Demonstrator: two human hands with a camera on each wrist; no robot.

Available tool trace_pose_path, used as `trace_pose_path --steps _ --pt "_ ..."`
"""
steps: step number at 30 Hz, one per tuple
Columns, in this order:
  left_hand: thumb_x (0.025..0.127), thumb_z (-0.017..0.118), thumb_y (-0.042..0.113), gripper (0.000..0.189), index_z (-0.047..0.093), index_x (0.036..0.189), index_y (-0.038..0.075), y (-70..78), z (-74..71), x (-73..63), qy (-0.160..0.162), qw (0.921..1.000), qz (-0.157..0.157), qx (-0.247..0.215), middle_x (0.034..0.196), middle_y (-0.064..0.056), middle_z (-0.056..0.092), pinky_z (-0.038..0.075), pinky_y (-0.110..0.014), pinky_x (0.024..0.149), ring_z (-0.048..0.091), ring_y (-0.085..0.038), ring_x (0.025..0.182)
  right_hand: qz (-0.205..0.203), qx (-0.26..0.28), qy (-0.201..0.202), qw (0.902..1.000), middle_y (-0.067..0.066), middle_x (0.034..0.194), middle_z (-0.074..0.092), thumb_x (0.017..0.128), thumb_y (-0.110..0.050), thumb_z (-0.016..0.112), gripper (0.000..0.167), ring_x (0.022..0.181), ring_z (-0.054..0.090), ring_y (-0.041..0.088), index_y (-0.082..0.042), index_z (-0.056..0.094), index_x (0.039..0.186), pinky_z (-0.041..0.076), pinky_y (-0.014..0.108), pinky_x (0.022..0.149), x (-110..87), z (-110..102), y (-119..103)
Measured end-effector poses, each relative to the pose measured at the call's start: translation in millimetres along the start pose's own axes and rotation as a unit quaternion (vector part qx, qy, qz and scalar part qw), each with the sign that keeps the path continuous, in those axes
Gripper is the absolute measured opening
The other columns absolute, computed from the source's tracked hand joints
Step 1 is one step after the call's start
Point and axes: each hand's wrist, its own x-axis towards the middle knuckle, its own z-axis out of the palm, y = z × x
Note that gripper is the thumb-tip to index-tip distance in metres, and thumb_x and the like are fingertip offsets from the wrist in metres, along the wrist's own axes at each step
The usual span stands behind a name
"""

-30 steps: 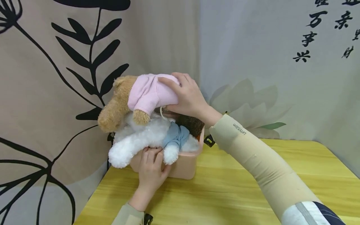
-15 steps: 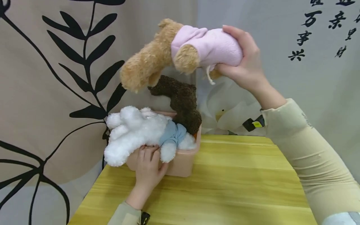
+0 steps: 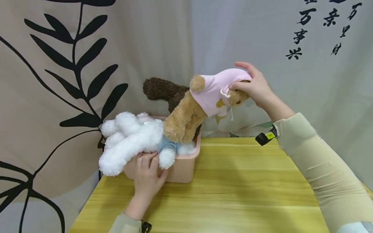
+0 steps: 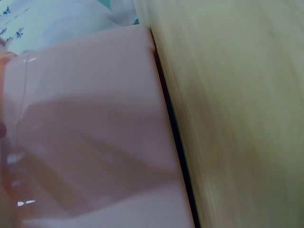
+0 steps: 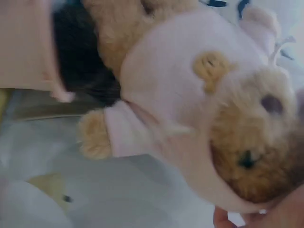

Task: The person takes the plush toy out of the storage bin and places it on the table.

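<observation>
My right hand point(image 3: 254, 85) grips the hooded head end of a tan teddy bear point(image 3: 214, 87) in a pink hoodie, its legs hanging down to the left over the pink plastic storage bin point(image 3: 185, 170). In the right wrist view the teddy bear point(image 5: 175, 80) shows its face and a small bear patch on its chest. My left hand point(image 3: 147, 174) holds the bin's front rim, fingers hooked over the edge. A white plush toy point(image 3: 131, 139) in a blue top lies across the bin. Behind it a dark brown plush toy point(image 3: 163, 89) sticks out, partly hidden by the bear.
The bin stands toward the left of a yellow wood-grain table point(image 3: 247, 181). A patterned curtain point(image 3: 163, 38) hangs close behind the table. In the left wrist view the bin's smooth wall point(image 4: 95, 142) fills the left side, beside the tabletop point(image 4: 237, 118).
My right hand has lifted the teddy bear off the other plush toys and carried it to the right, then lowered and turned it so its front shows. My left hand stays at the rim.
</observation>
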Motion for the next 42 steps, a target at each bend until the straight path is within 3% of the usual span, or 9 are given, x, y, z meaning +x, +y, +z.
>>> trace_pose_path --steps 5,8,13,16,23,29,34,37,42 --pt "0.078 0.058 0.023 0.033 0.058 0.100 -0.002 6.9 4.7 -2.0 -0.005 1.0000 -0.003 -0.007 0.106 -0.020 0.056 0.039 -0.054 0.091 0.050 -0.039 0.089 0.041 0.063 0.073 0.9945 0.008 0.136 0.045 0.083 -0.024 0.070 0.061 0.119 0.043 0.021 -0.012 0.046 0.138 0.038 0.035 0.097 -0.5 16 28" --pt "0.080 0.057 0.024 0.032 0.057 0.099 -0.002 10.5 7.3 -2.2 -0.006 1.0000 -0.002 -0.007 0.106 -0.019 0.056 0.039 -0.054 0.091 0.050 -0.038 0.089 0.026 0.092 0.123 0.9878 0.006 0.134 0.045 0.081 -0.024 0.073 0.062 0.117 0.045 0.020 -0.012 0.043 0.135 0.039 0.033 0.095 -3.2 22 41" --pt "0.079 0.057 0.023 0.031 0.057 0.099 -0.001 14.7 10.2 -2.4 0.000 0.9999 -0.006 -0.009 0.106 -0.019 0.056 0.039 -0.054 0.091 0.049 -0.038 0.089 -0.093 0.013 0.126 0.9875 0.000 0.149 0.033 0.068 -0.017 0.086 0.103 0.131 0.035 0.011 -0.021 0.026 0.150 0.029 0.029 0.106 -10.4 27 54" --pt "0.079 0.057 0.022 0.030 0.058 0.099 -0.001 16.4 10.5 -2.8 0.002 0.9999 -0.009 -0.012 0.106 -0.020 0.056 0.039 -0.054 0.091 0.049 -0.039 0.090 -0.183 -0.086 0.124 0.9715 0.003 0.154 0.025 0.058 -0.019 0.094 0.125 0.137 0.027 0.011 -0.022 0.016 0.155 0.022 0.030 0.111 -12.9 32 58" --pt "0.079 0.057 0.022 0.032 0.057 0.099 -0.002 17.3 9.2 -7.0 -0.001 0.9997 -0.021 -0.015 0.106 -0.020 0.056 0.037 -0.056 0.092 0.049 -0.040 0.091 -0.292 -0.159 0.133 0.9337 0.017 0.135 0.042 0.057 -0.015 0.093 0.104 0.122 0.040 0.026 -0.011 0.037 0.144 0.034 0.037 0.102 -5.8 30 48" --pt "0.077 0.057 0.021 0.032 0.057 0.098 -0.003 15.3 7.3 -8.9 0.006 0.9996 -0.022 -0.016 0.105 -0.020 0.056 0.037 -0.056 0.091 0.048 -0.041 0.091 -0.344 -0.228 0.087 0.9066 0.023 0.132 0.041 0.057 -0.010 0.092 0.095 0.123 0.038 0.029 -0.010 0.043 0.139 0.032 0.037 0.106 3.9 -10 12" --pt "0.077 0.057 0.020 0.031 0.057 0.099 -0.003 9.3 5.8 -4.5 0.011 0.9997 -0.011 -0.018 0.106 -0.021 0.056 0.037 -0.056 0.089 0.048 -0.042 0.091 -0.295 -0.312 0.023 0.9027 0.024 0.134 0.037 0.056 -0.011 0.093 0.096 0.124 0.037 0.035 -0.018 0.044 0.138 0.034 0.048 0.104 4.2 -42 -9" --pt "0.077 0.057 0.020 0.032 0.057 0.099 -0.003 5.5 5.2 -1.6 0.011 0.9998 -0.009 -0.017 0.106 -0.022 0.056 0.037 -0.056 0.088 0.047 -0.043 0.091 -0.263 -0.355 -0.031 0.8965 0.025 0.137 0.036 0.055 -0.012 0.094 0.097 0.125 0.036 0.040 -0.018 0.045 0.139 0.035 0.056 0.101 4.0 -47 0" --pt "0.077 0.057 0.020 0.032 0.057 0.098 -0.003 5.5 7.1 -0.2 0.010 0.9997 -0.014 -0.015 0.104 -0.022 0.056 0.038 -0.055 0.088 0.048 -0.043 0.090 -0.242 -0.406 -0.097 0.8760 0.026 0.139 0.036 0.057 -0.018 0.093 0.097 0.126 0.035 0.045 -0.019 0.044 0.141 0.036 0.066 0.092 0.3 -30 49"
